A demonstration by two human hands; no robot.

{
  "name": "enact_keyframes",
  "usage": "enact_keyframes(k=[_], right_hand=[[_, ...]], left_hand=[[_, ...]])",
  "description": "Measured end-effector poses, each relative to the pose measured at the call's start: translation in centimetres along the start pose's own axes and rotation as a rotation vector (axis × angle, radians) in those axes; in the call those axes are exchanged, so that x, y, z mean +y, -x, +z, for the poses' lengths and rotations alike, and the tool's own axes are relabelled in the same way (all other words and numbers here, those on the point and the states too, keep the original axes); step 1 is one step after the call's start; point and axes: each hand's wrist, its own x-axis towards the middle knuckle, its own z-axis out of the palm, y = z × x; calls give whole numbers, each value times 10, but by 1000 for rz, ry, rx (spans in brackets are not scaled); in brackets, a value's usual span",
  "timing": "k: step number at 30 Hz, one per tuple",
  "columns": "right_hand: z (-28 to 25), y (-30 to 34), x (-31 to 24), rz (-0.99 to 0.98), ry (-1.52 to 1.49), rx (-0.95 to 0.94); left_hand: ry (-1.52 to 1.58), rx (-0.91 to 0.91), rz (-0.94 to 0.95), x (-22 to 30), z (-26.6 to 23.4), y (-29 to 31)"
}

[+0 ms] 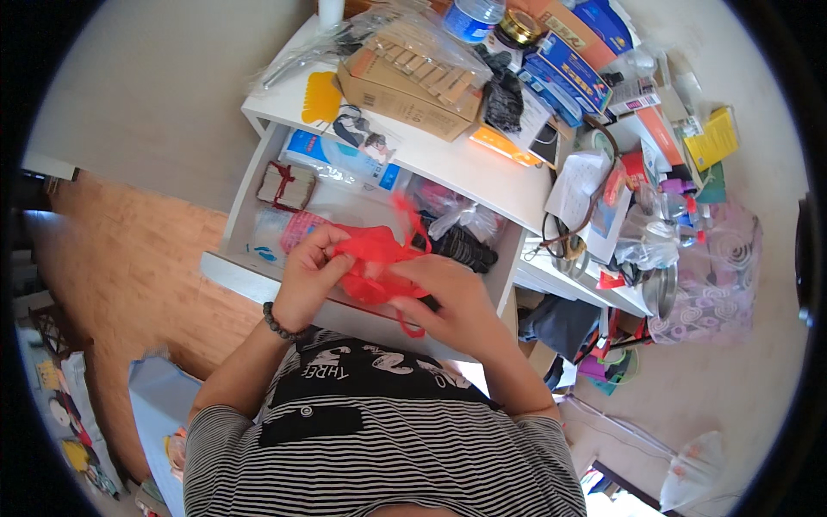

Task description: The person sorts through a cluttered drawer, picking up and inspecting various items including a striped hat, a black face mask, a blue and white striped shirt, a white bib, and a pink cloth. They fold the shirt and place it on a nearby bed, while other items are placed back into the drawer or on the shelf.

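Observation:
A thin, crumpled red plastic bag (375, 263) is between my hands, above an open white drawer (250, 277). My left hand (312, 269), with a dark bead bracelet at the wrist, pinches the bag's left side between thumb and fingers. On the other side my right hand (452, 302) has thumb and fingers closed on the bag's right part, slightly blurred. One loop of the bag hangs below the right fingers and another stands up above them. Beneath, the drawer holds a ribbon-tied bundle (287, 187), a blue and white packet (340, 158) and a dark ribbed item (461, 246).
The white cabinet top (435, 164) above the drawer carries a cardboard box (409, 99), a yellow comb-like piece (321, 97), a water bottle (471, 21) and blue boxes (564, 77). To the right is a cluttered surface with papers (581, 183) and cables. Wooden flooring (142, 258) lies left.

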Motion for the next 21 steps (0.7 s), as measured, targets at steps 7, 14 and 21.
enact_keyframes(k=[7, 14, 21], right_hand=[[66, -8, 44, 225, 142, -113], [47, -5, 63, 269, -354, 352], [51, -23, 82, 149, -190, 448]], left_hand=[[-48, -227, -6, 15, 6, 3], [-1662, -52, 162, 33, -96, -71], [-2046, -117, 427, -19, -152, -118]])
